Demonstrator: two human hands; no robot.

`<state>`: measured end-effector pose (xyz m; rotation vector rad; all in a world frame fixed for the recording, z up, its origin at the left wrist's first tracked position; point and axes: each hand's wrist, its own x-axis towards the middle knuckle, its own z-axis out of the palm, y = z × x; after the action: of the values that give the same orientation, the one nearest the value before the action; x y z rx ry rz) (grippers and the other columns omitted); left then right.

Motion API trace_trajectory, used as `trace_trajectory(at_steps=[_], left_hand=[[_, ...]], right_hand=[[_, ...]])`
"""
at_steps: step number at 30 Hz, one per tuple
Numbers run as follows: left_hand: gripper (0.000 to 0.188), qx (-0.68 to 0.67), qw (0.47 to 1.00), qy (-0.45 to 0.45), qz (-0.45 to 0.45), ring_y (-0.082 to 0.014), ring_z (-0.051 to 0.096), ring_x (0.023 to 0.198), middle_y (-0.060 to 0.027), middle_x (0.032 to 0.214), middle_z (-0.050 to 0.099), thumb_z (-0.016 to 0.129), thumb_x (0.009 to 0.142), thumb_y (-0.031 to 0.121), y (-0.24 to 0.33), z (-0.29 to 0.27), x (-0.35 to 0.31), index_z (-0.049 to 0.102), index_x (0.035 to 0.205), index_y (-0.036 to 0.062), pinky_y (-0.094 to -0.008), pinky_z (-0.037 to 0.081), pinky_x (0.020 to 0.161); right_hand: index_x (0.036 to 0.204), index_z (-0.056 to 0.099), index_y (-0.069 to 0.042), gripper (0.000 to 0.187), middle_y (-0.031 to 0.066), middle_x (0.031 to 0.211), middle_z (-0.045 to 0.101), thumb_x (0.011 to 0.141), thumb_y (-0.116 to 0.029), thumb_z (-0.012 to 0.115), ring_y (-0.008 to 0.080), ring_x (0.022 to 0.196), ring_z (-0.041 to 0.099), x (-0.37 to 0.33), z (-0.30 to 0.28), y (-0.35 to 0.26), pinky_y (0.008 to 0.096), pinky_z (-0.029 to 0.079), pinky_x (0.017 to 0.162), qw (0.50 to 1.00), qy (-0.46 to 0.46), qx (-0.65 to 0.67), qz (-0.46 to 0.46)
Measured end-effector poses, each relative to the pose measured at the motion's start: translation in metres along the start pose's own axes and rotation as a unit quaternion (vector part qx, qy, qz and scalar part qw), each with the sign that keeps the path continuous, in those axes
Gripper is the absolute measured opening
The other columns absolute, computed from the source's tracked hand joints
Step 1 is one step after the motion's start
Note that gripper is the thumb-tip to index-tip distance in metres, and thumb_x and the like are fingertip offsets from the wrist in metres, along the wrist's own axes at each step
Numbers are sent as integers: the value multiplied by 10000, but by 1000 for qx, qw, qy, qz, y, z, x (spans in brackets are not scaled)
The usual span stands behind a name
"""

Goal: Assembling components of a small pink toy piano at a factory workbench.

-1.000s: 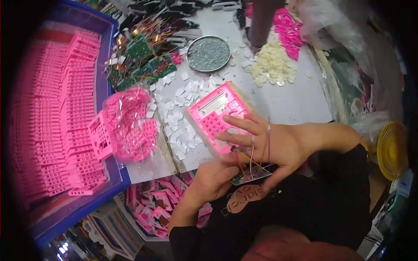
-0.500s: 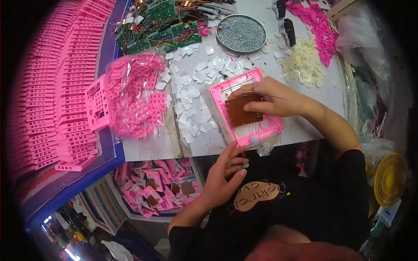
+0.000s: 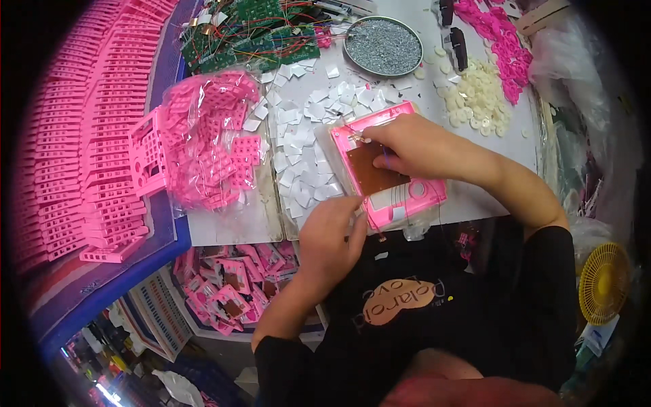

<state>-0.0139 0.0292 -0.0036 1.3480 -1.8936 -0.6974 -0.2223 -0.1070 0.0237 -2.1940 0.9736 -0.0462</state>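
white tabletop point(image 3: 224, 229), brown board point(image 3: 366, 175) partly hidden by right hand point(image 3: 415, 146), left hand point(image 3: 329, 234) near pink casing point(image 3: 383, 216), both grips unclear

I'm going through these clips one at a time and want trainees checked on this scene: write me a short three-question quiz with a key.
1. Multiple choice: which side's hand covers more of the brown board?
a) left
b) right
c) neither covers any of it

2. True or false: the small grey pieces in the upper part of the picture lie to the right of the green circuit boards.

3. Fill in the blank: the left hand is at the lower-left corner of a casing whose colour is ____.

Key:
1. b, the right hand
2. True
3. pink
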Motion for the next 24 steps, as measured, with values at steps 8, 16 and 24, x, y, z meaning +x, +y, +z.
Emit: trace_trajectory(at_steps=[8,16,24], left_hand=[[275,42,999,-7,-10,-258,634,843,-115,990,667,714,816,12,-8,-2,11,657,1085,21,-356,493,748],[398,230,957,-113,133,-214,550,1288,-85,1269,646,714,842,285,-6,10,21,665,1163,55,-533,302,1063],[400,231,953,-139,136,-191,562,1270,-58,1268,647,713,837,281,-8,8,25,666,1175,72,-462,363,991]], right_hand=[[1172,628,-1,383,218,940,701,834,-147,734,402,882,674,-2,10,-2,477,525,781,1000,6,-10,0],[1209,595,38,464,221,1323,560,804,-171,681,376,1239,539,-26,11,-9,425,513,922,928,301,-190,-108],[1234,627,108,556,271,1395,552,822,-266,627,372,1309,490,-61,60,-13,512,343,1112,948,124,-270,-114]])
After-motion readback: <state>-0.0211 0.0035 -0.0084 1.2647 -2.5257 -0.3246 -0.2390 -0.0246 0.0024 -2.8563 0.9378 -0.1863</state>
